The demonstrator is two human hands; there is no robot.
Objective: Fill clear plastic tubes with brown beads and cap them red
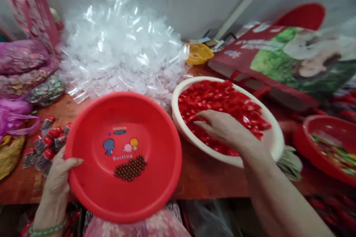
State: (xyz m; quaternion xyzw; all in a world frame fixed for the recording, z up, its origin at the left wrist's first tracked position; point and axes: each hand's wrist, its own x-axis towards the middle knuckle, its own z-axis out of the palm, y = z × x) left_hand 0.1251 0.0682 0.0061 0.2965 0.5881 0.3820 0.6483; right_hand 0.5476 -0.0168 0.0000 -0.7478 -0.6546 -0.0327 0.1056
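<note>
My left hand point(58, 176) is closed on the left rim of a red plastic basin point(155, 126), thumb over the inside edge. The basin tilts toward me at the table's front edge; a cluster of small brown balls point(130, 168) lies in it below a printed "Duckling" picture. My right hand point(218, 124) reaches into a wide white bowl point(275, 144) filled with shiny red plastic pieces point(205, 96). Its fingers are bent, with their tips among the pieces, so what they pinch is hidden.
A large heap of clear plastic wrappers point(122, 44) stands behind the basin. Small red-capped containers point(47, 142) and purple bags point(22, 57) lie left. A yellow basket point(198, 53), a printed carrier bag point(278, 52) and another red basin point(330, 148) are to the right.
</note>
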